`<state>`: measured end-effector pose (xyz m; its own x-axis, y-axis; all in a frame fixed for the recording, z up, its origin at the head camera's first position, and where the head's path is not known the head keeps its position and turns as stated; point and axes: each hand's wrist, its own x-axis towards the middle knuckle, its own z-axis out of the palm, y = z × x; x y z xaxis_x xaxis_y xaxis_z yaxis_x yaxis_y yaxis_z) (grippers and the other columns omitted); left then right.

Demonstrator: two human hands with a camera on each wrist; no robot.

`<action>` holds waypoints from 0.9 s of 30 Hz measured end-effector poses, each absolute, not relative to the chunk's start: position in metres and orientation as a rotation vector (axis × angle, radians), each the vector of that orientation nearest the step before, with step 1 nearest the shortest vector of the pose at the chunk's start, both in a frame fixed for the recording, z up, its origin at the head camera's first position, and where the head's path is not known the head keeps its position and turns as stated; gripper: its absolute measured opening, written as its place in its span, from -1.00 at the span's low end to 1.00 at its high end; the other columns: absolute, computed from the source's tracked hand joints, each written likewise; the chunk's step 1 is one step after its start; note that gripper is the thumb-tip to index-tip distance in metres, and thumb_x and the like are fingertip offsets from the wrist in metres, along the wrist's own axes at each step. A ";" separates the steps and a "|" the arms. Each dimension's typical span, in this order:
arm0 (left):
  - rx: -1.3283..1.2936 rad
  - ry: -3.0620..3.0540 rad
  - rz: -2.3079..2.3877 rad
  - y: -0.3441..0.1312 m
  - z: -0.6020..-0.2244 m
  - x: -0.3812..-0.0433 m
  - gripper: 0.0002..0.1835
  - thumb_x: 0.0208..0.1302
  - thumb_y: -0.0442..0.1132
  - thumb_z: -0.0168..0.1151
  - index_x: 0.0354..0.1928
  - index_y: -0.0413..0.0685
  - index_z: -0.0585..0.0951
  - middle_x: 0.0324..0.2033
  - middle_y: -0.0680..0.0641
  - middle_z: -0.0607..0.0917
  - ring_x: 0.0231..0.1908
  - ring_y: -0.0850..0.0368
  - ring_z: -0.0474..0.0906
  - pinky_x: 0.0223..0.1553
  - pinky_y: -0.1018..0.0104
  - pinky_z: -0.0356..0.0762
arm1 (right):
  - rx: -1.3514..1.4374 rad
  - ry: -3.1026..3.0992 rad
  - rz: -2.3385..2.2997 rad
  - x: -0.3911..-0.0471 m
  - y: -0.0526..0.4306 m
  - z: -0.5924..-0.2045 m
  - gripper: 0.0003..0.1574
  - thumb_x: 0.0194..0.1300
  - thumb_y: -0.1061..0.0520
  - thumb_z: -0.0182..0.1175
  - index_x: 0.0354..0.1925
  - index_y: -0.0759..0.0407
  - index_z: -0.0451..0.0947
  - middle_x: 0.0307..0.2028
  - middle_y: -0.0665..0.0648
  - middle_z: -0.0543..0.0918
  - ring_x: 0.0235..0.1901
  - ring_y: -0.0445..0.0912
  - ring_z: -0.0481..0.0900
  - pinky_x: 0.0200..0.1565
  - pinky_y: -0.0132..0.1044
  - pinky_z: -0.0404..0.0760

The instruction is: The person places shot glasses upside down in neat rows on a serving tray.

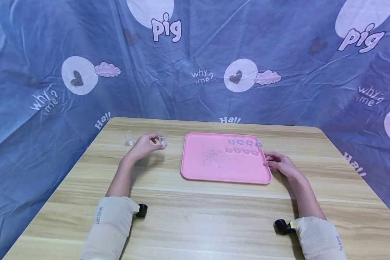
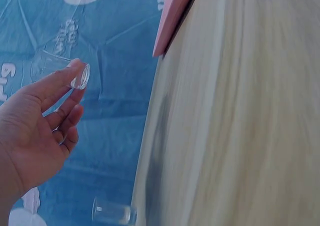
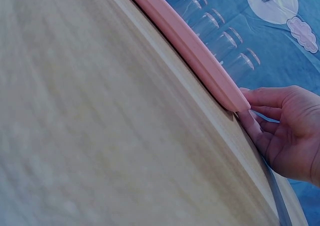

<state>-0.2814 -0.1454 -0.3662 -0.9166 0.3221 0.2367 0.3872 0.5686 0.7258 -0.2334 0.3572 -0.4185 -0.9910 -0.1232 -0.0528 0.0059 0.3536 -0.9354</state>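
Observation:
My left hand (image 1: 145,146) pinches a small clear glass (image 1: 162,138) near its base between thumb and fingertips. The left wrist view shows this glass (image 2: 57,68) upright and raised above the tabletop. Another clear glass (image 1: 129,138) stands upright on the table, just left of that hand. At the right side of the pink tray (image 1: 201,169), my right hand (image 1: 281,164) holds the rim, as the right wrist view also shows its fingers (image 3: 272,95) there. A row of several clear glasses (image 3: 224,44) stands on the tray, along its far right part.
The tray lies on a light wooden table (image 1: 195,216), right of the held glass. A blue printed cloth (image 1: 195,97) hangs behind the table's far edge. Black wrist cameras (image 1: 142,210) sit on both sleeved forearms.

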 end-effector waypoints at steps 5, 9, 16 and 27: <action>-0.687 -2.683 -1.299 -0.125 -0.366 -0.289 -0.63 0.01 -0.31 0.37 -0.10 -0.32 0.58 -0.32 -0.15 0.62 -0.25 -0.06 0.45 -0.28 0.22 0.38 | -0.100 2.503 -1.704 -0.233 0.357 -0.419 -0.37 0.26 0.29 0.11 0.21 0.55 0.17 -0.24 0.15 0.51 -0.33 -0.30 0.51 -0.25 -0.43 0.54; -0.705 -2.694 -1.325 -0.110 -0.367 -0.297 -0.68 0.01 -0.32 0.37 -0.16 -0.31 0.60 -0.32 -0.14 0.62 -0.25 -0.04 0.45 -0.28 0.24 0.39 | -0.085 2.519 -1.680 -0.233 0.358 -0.418 -0.36 0.27 0.27 0.11 0.22 0.53 0.17 -0.21 0.18 0.50 -0.33 -0.30 0.51 -0.24 -0.43 0.54; -0.784 -2.699 -1.333 -0.087 -0.370 -0.307 -0.75 0.00 -0.34 0.36 -0.25 -0.28 0.61 -0.34 -0.13 0.62 -0.31 -0.02 0.46 -0.29 0.27 0.40 | -0.094 2.509 -1.699 -0.234 0.357 -0.419 -0.36 0.25 0.28 0.12 0.21 0.55 0.17 -0.25 0.12 0.51 -0.34 -0.30 0.51 -0.26 -0.42 0.54; -0.766 -2.779 -1.365 -0.050 -0.369 -0.315 -0.72 0.02 -0.30 0.34 -0.20 -0.27 0.60 -0.44 -0.08 0.56 -0.38 0.07 0.43 -0.43 0.39 0.37 | -0.097 2.503 -1.713 -0.235 0.358 -0.421 -0.36 0.24 0.30 0.13 0.21 0.54 0.17 -0.27 0.11 0.51 -0.35 -0.29 0.51 -0.27 -0.42 0.54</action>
<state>-0.3150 -0.0497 -0.3688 -0.8835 0.4389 0.1637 0.3978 0.5183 0.7570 -0.2347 0.3582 -0.4205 -0.9923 -0.1125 -0.0517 0.0074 0.3624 -0.9320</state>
